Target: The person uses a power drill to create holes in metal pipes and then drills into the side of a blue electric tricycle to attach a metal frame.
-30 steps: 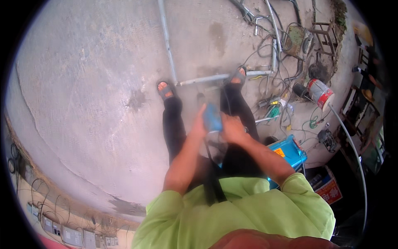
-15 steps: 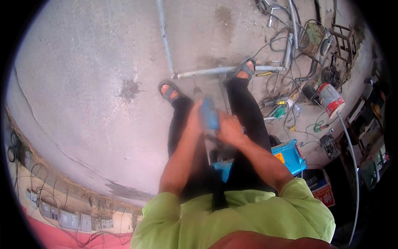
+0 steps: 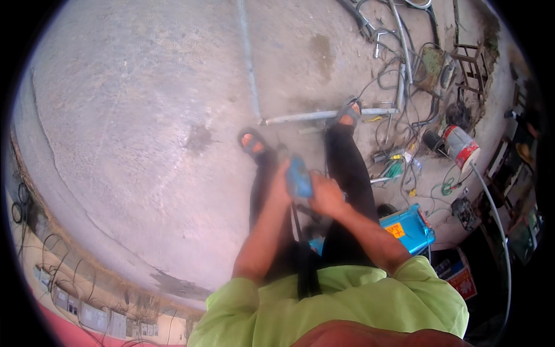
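Note:
With my left hand (image 3: 282, 180) and my right hand (image 3: 325, 192), I grip a blue power drill (image 3: 299, 177) between my thighs, fingers wrapped round it. Its dark front end points away from me toward the floor and is blurred, so I cannot make out where the tip rests. A dark strap or cord hangs below it. Beyond my sandalled feet (image 3: 253, 144) lie metal pipes joined in a corner, one crosswise (image 3: 306, 117) and one running away from me (image 3: 247, 63). A turquoise case (image 3: 406, 228) is beside my right leg.
Concrete floor (image 3: 127, 144) surrounds me. At right are tangled cables and hoses (image 3: 407, 81), a rusty metal stand (image 3: 467, 68), a red-and-white bucket (image 3: 459, 144) with a long pale tube, and small tools (image 3: 393, 169). Electrical boxes (image 3: 92, 316) and wires line the lower-left edge.
Both hands keep hold of the drill. Since half a second ago, the drill, my feet and the surroundings appear somewhat lower and farther right in the view.

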{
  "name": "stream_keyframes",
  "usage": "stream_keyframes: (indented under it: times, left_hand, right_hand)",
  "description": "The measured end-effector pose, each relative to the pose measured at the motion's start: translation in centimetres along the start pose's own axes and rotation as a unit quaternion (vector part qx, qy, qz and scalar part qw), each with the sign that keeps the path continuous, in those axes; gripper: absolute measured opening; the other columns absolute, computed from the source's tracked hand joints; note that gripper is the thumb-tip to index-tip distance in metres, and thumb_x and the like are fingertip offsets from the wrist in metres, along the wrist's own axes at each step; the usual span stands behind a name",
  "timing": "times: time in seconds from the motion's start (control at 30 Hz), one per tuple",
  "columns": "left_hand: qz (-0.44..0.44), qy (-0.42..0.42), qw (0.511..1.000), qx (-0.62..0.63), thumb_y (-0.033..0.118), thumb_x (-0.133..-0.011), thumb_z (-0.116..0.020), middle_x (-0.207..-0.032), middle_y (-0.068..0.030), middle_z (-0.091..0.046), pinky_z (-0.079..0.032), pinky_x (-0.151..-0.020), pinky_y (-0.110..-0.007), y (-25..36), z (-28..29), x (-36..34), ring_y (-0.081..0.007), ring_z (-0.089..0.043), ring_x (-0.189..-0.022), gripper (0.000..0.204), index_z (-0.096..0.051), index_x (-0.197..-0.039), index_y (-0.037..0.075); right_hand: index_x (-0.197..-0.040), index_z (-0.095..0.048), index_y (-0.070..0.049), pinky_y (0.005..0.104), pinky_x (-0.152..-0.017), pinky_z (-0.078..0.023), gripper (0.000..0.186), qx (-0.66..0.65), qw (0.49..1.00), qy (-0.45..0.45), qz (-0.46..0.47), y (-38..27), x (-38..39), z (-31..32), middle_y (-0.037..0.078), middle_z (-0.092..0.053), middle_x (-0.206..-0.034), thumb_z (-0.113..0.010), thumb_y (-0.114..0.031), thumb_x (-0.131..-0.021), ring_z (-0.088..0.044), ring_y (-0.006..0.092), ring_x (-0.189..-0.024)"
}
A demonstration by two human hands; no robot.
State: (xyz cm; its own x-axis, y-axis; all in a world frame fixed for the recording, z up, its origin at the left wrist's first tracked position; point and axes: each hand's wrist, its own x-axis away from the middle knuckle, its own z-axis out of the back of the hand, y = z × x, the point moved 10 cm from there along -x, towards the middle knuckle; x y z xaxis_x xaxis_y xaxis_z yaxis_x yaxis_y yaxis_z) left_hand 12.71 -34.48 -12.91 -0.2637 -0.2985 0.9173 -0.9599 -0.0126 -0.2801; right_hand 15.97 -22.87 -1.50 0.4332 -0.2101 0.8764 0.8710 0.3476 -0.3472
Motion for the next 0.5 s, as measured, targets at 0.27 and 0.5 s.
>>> stream_keyframes:
  times: [0.27, 0.5]
  left_hand:
    - [0.023, -0.014, 0.999, -0.018, 0.038, -0.097, -0.063, -0.107, -0.0086, -0.070, -0.056, -0.088, -0.041, 2.4, 0.0, 4.5, -0.0247, -0.068, -0.096, 0.037, -0.062, -0.120, 0.009]
    - [-0.027, -0.027, 0.999, -0.013, 0.042, -0.098, -0.059, -0.107, -0.0099, -0.070, -0.056, -0.090, -0.042, 5.2, 0.0, 6.9, -0.0262, -0.069, -0.097, 0.040, -0.063, -0.120, 0.008]
  right_hand:
    - [-0.134, -0.044, 0.000, 0.0516, -0.105, -0.042, 0.071, 0.019, 1.000, 0.008, -0.021, -5.3, 2.2, 0.0, 0.023, -0.065, -0.121, -0.079, -0.017, -0.075, -0.061, 0.0404, -0.119]
    - [-0.131, -0.045, 0.002, 0.0513, -0.100, -0.044, 0.069, 0.014, 1.000, 0.014, 0.016, -8.9, 3.2, 1.6, 0.023, -0.065, -0.119, -0.078, -0.017, -0.074, -0.062, 0.0402, -0.116]
